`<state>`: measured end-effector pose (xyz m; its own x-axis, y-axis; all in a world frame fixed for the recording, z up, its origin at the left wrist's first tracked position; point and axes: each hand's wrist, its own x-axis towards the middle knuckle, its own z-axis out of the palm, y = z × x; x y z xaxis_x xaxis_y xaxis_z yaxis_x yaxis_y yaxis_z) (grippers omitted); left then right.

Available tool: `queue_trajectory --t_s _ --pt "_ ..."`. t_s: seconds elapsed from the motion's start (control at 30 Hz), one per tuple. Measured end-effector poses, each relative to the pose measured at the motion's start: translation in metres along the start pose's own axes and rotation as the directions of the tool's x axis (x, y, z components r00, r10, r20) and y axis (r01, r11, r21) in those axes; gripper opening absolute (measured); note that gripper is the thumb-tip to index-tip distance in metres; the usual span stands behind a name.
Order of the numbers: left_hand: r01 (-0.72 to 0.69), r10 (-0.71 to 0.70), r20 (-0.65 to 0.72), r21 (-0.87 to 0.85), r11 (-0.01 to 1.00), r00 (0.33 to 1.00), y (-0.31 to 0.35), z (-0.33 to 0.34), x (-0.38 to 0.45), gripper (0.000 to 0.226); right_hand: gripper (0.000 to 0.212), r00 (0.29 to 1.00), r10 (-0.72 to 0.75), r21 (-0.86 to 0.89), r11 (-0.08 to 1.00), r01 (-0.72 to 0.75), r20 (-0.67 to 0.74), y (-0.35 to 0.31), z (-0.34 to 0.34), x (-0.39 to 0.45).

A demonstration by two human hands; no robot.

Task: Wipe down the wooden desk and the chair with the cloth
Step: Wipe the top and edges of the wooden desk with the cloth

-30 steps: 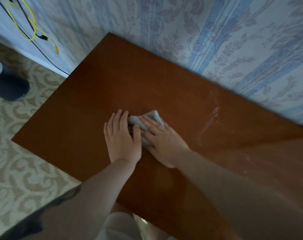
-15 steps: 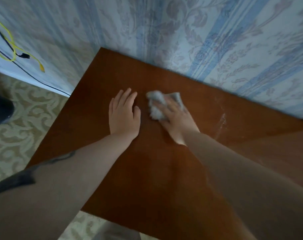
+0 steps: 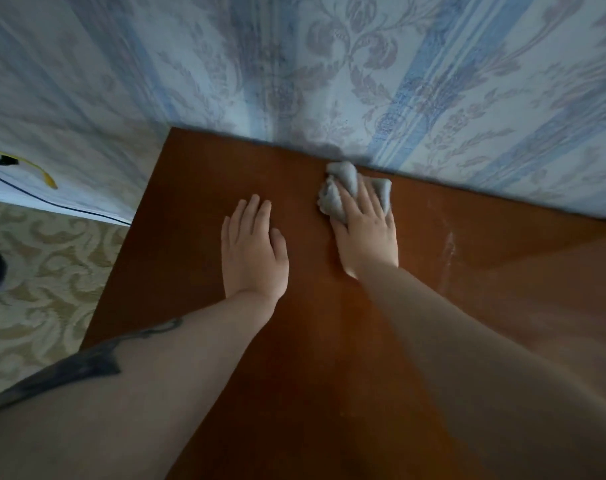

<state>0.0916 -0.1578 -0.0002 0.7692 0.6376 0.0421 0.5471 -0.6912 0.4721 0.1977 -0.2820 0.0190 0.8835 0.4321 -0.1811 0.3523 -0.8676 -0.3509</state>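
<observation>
Desk (image 3: 225,161) wiping is underway: your right hand (image 3: 365,233) presses the bunched cloth (image 3: 343,187) at the back edge by the wall, fingers extended; your left hand (image 3: 253,251) rests flat. Streaks (image 3: 448,247) remain rightward; the chair is unseen.

Tabletop (image 3: 197,188) butts the wall (image 3: 329,64) — cloth (image 3: 343,188) at its far edge under right hand (image 3: 367,233), left hand (image 3: 253,251) flat beside, floor (image 3: 45,271) left.
</observation>
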Motion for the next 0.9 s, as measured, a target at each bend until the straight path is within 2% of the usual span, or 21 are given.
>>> queue_trajectory --t_s 0.07,0.1,0.17,0.2,0.23,0.27,0.3,0.37,0.43,0.47,0.5,0.53,0.6,0.63,0.67,0.7,0.77,0.8,0.83,0.87,0.9 --pt "-0.009 0.009 -0.016 -0.007 1.000 1.000 -0.001 0.002 -0.001 0.046 0.057 0.990 0.132 -0.038 0.990 -0.134 -0.046 -0.021 0.017 -0.026" --pt "-0.021 0.020 -0.028 -0.012 1.000 0.999 -0.001 0.002 -0.001 0.048 0.057 0.996 0.088 -0.054 0.995 -0.088 -0.008 -0.034 0.023 -0.035" --pt "-0.024 0.023 -0.040 -0.031 0.999 0.999 -0.002 0.001 0.000 0.054 0.057 0.975 -0.200 -0.056 0.977 0.206 0.096 -0.050 0.022 -0.035" --pt "-0.009 0.007 -0.034 -0.040 0.999 0.999 -0.001 0.000 0.000 0.055 0.057 0.924 -0.350 -0.055 0.931 0.362 0.157 -0.049 0.014 -0.023" --pt "0.004 -0.005 -0.026 -0.038 0.999 1.000 -0.001 -0.001 0.001 0.054 0.059 0.864 -0.445 -0.069 0.879 0.472 0.234 -0.042 0.005 -0.004" --pt "0.006 -0.007 -0.023 -0.029 1.000 1.000 0.000 -0.001 0.001 0.052 0.060 0.833 -0.474 -0.080 0.854 0.513 0.284 -0.031 -0.003 0.015" --pt "0.000 -0.001 -0.021 -0.020 1.000 1.000 0.000 -0.001 0.001 0.050 0.059 0.856 -0.425 -0.094 0.878 0.469 0.295 -0.019 -0.012 0.031" --pt "-0.005 0.005 -0.008 -0.009 1.000 1.000 0.001 -0.001 0.000 0.046 0.055 0.976 -0.182 -0.062 0.980 0.190 0.120 0.007 -0.018 0.043" --pt "-0.006 0.006 -0.001 0.001 1.000 1.000 0.000 0.000 -0.001 0.046 0.053 0.992 0.061 -0.011 0.998 -0.063 -0.111 0.011 -0.006 0.022" --pt "-0.009 0.009 -0.006 0.002 1.000 1.000 0.000 0.001 -0.001 0.047 0.054 0.986 0.092 -0.026 0.995 -0.097 -0.138 0.003 0.002 0.007" --pt "-0.011 0.011 -0.014 -0.001 1.000 1.000 0.000 0.000 -0.001 0.049 0.055 0.995 0.031 -0.050 0.998 -0.036 -0.094 -0.008 0.009 -0.009" --pt "-0.015 0.015 -0.022 -0.008 1.000 1.000 0.000 0.000 -0.001 0.052 0.057 0.993 -0.117 -0.065 0.991 0.116 -0.008 -0.017 0.013 -0.020" --pt "-0.025 0.025 -0.020 -0.017 1.000 0.999 0.000 -0.001 -0.001 0.054 0.061 0.887 -0.431 -0.055 0.894 0.445 0.164 -0.024 0.006 -0.019" --pt "-0.025 0.024 -0.016 -0.017 1.000 1.000 0.000 0.000 0.000 0.052 0.061 0.834 -0.498 -0.063 0.849 0.525 0.238 -0.018 0.000 -0.007" --pt "-0.022 0.022 -0.017 -0.017 1.000 1.000 0.000 0.000 0.000 0.049 0.060 0.829 -0.487 -0.068 0.850 0.522 0.274 -0.011 -0.005 0.005" --pt "-0.020 0.020 -0.020 -0.019 1.000 1.000 0.000 0.001 0.000 0.046 0.058 0.879 -0.404 -0.063 0.900 0.431 0.252 -0.001 -0.008 0.013" --pt "-0.015 0.014 -0.024 -0.028 0.999 1.000 0.001 0.001 -0.001 0.043 0.055 0.997 -0.069 0.024 0.997 0.069 0.026 0.010 -0.004 0.003" --pt "-0.016 0.015 -0.030 -0.036 0.999 0.999 0.000 0.002 -0.001 0.042 0.055 0.991 0.106 0.062 0.993 -0.101 -0.083 0.005 0.002 -0.014" --pt "-0.019 0.017 -0.032 -0.044 0.999 0.999 0.000 0.002 -0.001 0.042 0.057 0.969 0.210 0.064 0.977 -0.203 -0.128 -0.006 0.011 -0.036" --pt "-0.019 0.018 -0.029 -0.051 0.999 0.999 0.000 0.002 0.000 0.042 0.060 0.969 0.222 0.035 0.975 -0.219 -0.107 -0.021 0.019 -0.059" --pt "-0.018 0.017 -0.026 -0.059 0.998 1.000 0.000 0.002 0.000 0.042 0.062 0.988 0.148 0.015 0.989 -0.147 -0.040 -0.034 0.025 -0.077"
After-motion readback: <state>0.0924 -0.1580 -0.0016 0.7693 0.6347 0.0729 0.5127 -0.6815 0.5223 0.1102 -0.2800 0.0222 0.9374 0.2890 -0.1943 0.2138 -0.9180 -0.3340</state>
